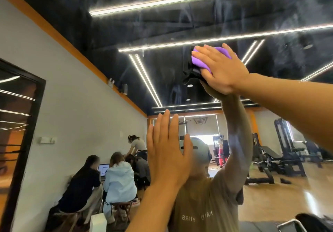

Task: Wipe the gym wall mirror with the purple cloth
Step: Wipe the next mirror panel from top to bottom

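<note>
So the gym wall mirror [180, 33] fills pretty much the whole view, and the upper part is hazy with streaks over the reflected ceiling lights. Right hand [221, 67] is way up high on the glass, fingers straight and flat, pressing the purple cloth [200, 61] against it. The cloth is bunched under the palm and pokes out past the fingertips to the upper left. Left hand [167, 152] is lower down and to the left of the cloth, flat on the mirror with fingers spread, holding nothing, probably just bracing. The right hand is clearly the one to sweep, I'd guess across those streaks.
</note>
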